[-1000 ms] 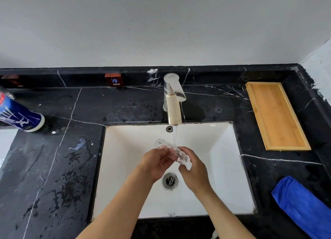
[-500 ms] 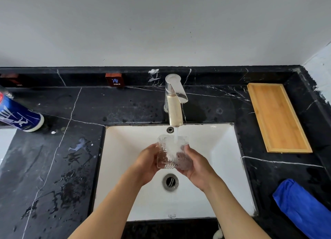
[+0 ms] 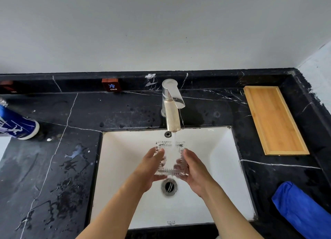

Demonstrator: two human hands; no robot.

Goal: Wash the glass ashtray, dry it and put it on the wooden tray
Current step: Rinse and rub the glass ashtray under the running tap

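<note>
Glass ashtray sits between your two hands over the white sink, directly under the faucet, with the stream of water falling onto it. It looks square with ribbed sides, tipped so its open face turns toward you, though the clear glass and running water make its exact tilt hard to read. Your left hand is clamped on its left side, thumb along the upper edge. Your right hand grips the right side, fingers wrapped behind the glass. The ashtray hangs just above the drain and touches nothing but your hands and the water.

On the black marble counter, the wooden tray lies to the right of the faucet, well apart from the sink's contents and near the right wall. A blue cloth lies bunched at the near right corner of the counter. At the far left edge a blue can lies on its side. A small red tag marked COLD stands against the back ledge, left of the faucet. Wet patches spread over the counter left of the sink.
</note>
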